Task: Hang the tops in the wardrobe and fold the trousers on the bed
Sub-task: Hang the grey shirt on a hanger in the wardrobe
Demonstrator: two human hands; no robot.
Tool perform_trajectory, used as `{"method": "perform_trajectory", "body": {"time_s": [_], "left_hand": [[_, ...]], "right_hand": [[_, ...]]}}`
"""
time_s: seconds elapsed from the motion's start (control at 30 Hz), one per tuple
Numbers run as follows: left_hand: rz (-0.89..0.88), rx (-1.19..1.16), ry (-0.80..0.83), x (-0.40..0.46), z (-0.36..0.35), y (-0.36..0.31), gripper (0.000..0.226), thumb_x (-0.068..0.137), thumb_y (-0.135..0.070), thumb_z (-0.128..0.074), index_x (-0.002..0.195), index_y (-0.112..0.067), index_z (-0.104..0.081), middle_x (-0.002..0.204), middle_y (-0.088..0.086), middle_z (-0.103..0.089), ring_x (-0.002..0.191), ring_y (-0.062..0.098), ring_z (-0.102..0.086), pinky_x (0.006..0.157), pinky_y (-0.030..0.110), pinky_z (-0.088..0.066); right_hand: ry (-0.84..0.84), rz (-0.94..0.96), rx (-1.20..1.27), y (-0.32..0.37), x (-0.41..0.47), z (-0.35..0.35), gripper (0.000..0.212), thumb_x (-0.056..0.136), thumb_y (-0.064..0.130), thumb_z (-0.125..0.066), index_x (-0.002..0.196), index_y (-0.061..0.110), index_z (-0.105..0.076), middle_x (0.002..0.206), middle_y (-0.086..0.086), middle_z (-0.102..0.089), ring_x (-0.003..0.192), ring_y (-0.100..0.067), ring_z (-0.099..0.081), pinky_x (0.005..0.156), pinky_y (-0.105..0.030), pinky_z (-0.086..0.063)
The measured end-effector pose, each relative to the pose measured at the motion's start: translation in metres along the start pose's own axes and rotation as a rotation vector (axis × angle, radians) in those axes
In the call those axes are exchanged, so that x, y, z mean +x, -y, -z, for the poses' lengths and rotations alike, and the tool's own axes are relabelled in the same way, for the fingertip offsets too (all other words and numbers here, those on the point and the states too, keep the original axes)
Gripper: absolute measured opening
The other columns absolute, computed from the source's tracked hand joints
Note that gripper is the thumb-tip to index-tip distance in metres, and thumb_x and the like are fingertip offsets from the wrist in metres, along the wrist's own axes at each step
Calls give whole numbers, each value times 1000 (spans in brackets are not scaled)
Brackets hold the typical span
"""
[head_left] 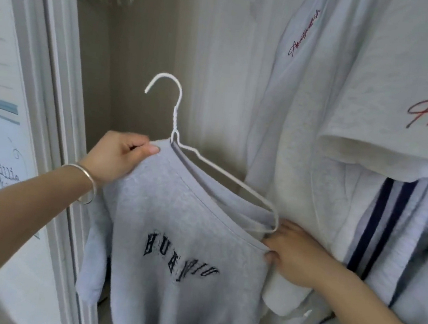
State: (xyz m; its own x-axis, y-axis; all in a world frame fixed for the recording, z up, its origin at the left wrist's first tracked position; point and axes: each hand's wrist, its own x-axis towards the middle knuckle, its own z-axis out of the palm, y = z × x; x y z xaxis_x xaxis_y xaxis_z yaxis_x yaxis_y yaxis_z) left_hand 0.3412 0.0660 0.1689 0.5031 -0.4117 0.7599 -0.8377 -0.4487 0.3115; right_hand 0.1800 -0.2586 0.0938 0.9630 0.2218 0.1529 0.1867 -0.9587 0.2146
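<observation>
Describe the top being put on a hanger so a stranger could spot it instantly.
Inside the open wardrobe, left of the hanging white tops with red script logos, both hands hold a light grey sweatshirt on a white wire hanger. The left hand pinches its collar, the right hand its shoulder. Only it carries dark block lettering across the chest.

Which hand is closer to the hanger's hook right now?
Left. The left hand pinches the grey sweatshirt collar just below the hanger's hook; the right hand grips the collar at the hanger's far shoulder end.
</observation>
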Motion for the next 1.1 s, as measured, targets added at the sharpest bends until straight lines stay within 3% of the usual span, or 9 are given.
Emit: {"method": "perform_trajectory", "body": {"time_s": [0.07,0.23,0.43,0.53,0.6,0.67,0.77,0.97,1.1], "left_hand": [[-130,140,65,-6,-3,10,46,90,-55,-43,57,-24,-44,50,-9,-38,51,-1,-43,53,9,-31],[-202,114,120,-20,-28,-1,53,90,-63,-33,66,-23,-57,58,-14,-46,58,2,-47,56,11,-32],[-161,-72,126,-31,-62,-67,39,87,-47,-49,53,-33,-35,52,-11,-35,52,1,-41,56,7,-30],[-154,-170,140,-40,-59,-75,37,86,-48,-48,61,-22,-53,58,-8,-46,54,4,-44,56,11,-33],[-196,-130,135,-49,-53,-68,27,86,-50,-46,78,-28,-59,66,-18,-53,58,-3,-48,58,10,-34],[-189,-109,107,-61,-44,-54,31,87,-55,-45,77,-29,-58,70,-18,-53,58,-3,-47,57,10,-33],[-94,-152,62,-84,-30,-37,47,85,-66,-42,68,-26,-62,71,-10,-54,59,2,-49,58,10,-35],[163,-196,20,-133,-12,-39,25,78,-55,-47,75,-39,-67,72,-14,-61,67,0,-57,62,6,-37],[82,-41,185,-153,-13,-51,49,85,-69,-28,92,-37,-64,78,-21,-64,70,-6,-59,60,11,-42]], "right_hand": [[55,-14,22,-14,-5,10,28,94,23,-40,110,24,-63,122,13,-57,123,-3,-41,118,-31,-8],[-159,-158,715,-1,-1,44,19,92,7,-49,96,15,-66,94,3,-67,95,-17,-60,92,-35,-45],[-277,-161,1016,37,4,70,17,81,8,-55,73,22,-52,69,8,-52,63,3,-45,64,-18,-35],[-293,-85,1403,39,-22,74,29,61,15,-56,89,15,-53,66,1,-49,61,-5,-44,58,-15,-34],[-329,-77,1303,40,-36,70,26,71,27,-64,96,19,-65,63,3,-51,63,-5,-47,59,-13,-35],[-443,-189,1090,35,-42,69,12,83,33,-67,77,23,-71,55,7,-53,55,1,-47,55,-9,-34],[-545,-318,887,23,-45,67,31,89,19,-58,59,25,-63,45,7,-41,45,-5,-37,45,-13,-27],[-459,-273,652,30,-43,57,26,84,47,-49,62,37,-57,58,12,-55,60,-5,-49,56,-12,-34],[-363,-168,692,64,-25,55,27,92,21,-55,66,27,-58,62,4,-60,65,-12,-54,58,-17,-38]]}}
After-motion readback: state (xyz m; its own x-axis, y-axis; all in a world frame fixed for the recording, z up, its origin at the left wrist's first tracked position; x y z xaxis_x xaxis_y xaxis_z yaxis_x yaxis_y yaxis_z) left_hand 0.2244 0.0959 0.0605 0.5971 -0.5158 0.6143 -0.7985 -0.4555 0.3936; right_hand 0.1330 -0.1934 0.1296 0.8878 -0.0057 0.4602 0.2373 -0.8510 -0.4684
